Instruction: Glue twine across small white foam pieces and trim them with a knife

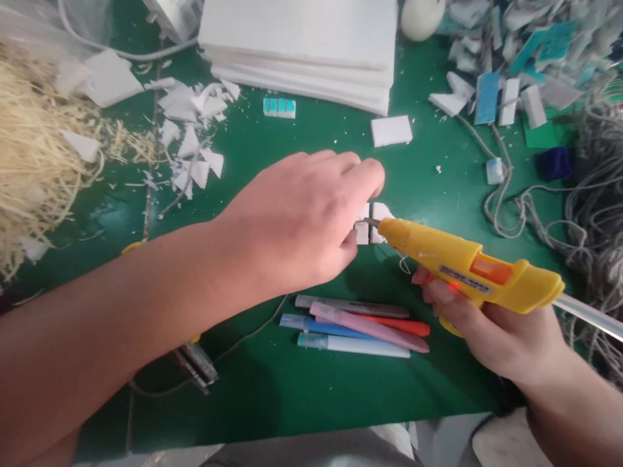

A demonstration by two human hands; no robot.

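Note:
My left hand (302, 220) reaches across the green table, fingers curled down onto small white foam pieces (377, 214), which it mostly hides. My right hand (491, 324) grips a yellow glue gun (467, 266) with a glue stick poking out of its back. The gun's metal tip touches the foam pieces right at my left fingertips. Several coloured markers (360, 327) lie just below the two hands.
A stack of white foam boards (302, 45) lies at the far middle. Foam scraps (189, 130) and straw-like fibre (34, 149) cover the left. Cut foam blocks (491, 91) and tangled grey cord (584, 214) fill the right. A small foam square (392, 130) lies beyond my hands.

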